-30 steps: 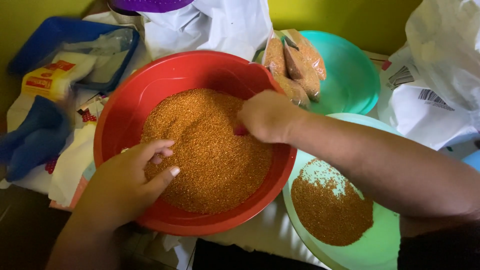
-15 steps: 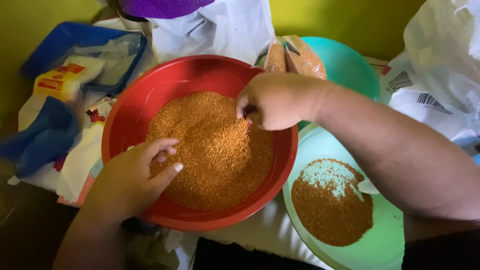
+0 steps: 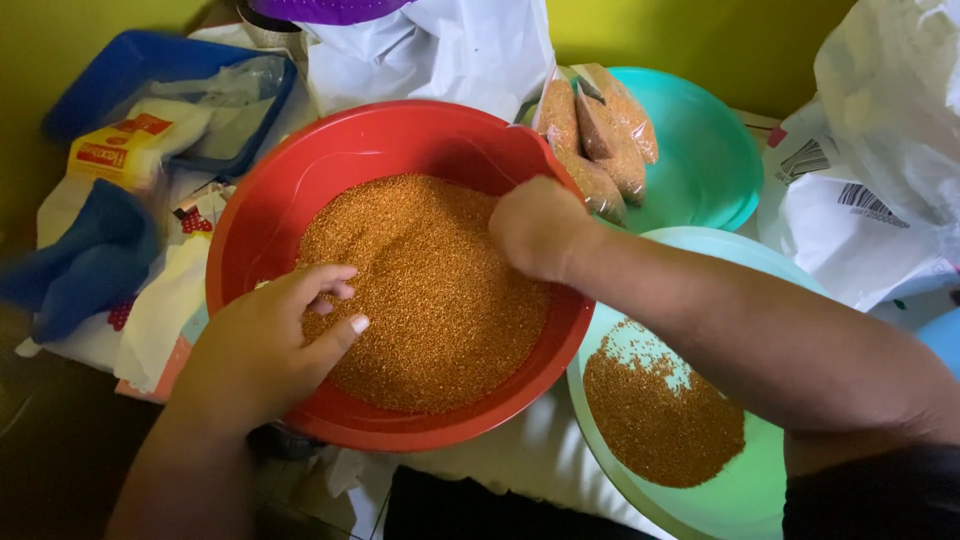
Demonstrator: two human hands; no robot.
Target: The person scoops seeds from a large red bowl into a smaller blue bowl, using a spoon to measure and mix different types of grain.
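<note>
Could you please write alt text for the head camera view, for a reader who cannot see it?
Two bare hands work in a red bowl of orange-brown grain: the left hand rests at its near edge, the right hand reaches in. A pale green bowl beside it holds a smaller heap.

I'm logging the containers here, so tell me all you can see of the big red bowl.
The red bowl is round, glossy, plastic-looking, upright at the middle of the cluttered surface. It holds a wide mound of fine orange-brown grain, walls bare above it. The left hand rests on its near rim, fingers in the grain; the right hand dips in from the far side. Its right edge overlaps a pale green bowl.
</note>
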